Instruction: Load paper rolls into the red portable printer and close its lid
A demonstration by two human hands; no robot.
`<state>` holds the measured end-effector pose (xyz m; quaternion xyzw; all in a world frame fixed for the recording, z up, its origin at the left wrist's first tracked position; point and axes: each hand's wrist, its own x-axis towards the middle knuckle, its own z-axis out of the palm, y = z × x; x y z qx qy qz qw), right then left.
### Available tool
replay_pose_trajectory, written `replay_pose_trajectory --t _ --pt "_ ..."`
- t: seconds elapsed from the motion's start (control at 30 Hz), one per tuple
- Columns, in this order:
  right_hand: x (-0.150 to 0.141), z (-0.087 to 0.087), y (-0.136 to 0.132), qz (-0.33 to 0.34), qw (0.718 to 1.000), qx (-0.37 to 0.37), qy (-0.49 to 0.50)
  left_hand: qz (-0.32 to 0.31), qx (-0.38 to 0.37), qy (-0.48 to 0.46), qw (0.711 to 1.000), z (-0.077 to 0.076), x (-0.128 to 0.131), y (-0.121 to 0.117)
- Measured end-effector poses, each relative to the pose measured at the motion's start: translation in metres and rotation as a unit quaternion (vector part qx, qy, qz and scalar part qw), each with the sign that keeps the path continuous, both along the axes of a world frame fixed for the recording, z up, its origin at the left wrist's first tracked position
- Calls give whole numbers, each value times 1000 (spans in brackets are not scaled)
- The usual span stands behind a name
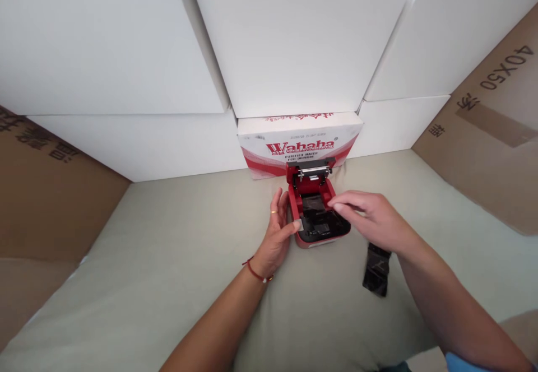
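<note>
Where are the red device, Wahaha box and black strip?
Red device (333, 224): head view, black front deck.
Wahaha box (300, 146): head view, lettering on its front.
Black strip (376, 271): head view, its middle.

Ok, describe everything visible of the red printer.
The red printer looks plastic and boxy, with a black top panel. Its lid stands open at the back, showing a metallic bar; dark film lies inside. It sits upright on cloth before the Wahaha box. The left hand touches its left side; the right hand is at its right edge, contact unclear.
</note>
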<state>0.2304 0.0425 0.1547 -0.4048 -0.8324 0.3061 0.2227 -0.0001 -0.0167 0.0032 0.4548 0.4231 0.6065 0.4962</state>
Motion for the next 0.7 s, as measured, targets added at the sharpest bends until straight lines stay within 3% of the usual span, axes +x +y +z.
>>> replay_pose_trajectory --t 0.07,0.17,0.33,0.43,0.53,0.63,0.7 --pt "-25 8 18 59 983 9 -176 18 -13 -74 997 -4 0 2" --pt "-59 10 39 73 925 34 -372 52 -43 -196 978 -7 -1 7" --pt "-91 0 48 58 896 40 -439 80 -44 -242 966 -6 2 13" --pt "-94 -2 45 40 893 39 -447 88 -36 -234 968 -7 5 14" --pt "-77 10 35 31 906 41 -420 91 -31 -223 970 -9 5 15" --pt "-32 38 15 37 966 17 -256 87 -31 -219 971 -11 4 15" --pt "4 55 0 56 989 -55 -128 86 -31 -215 972 -12 3 16"
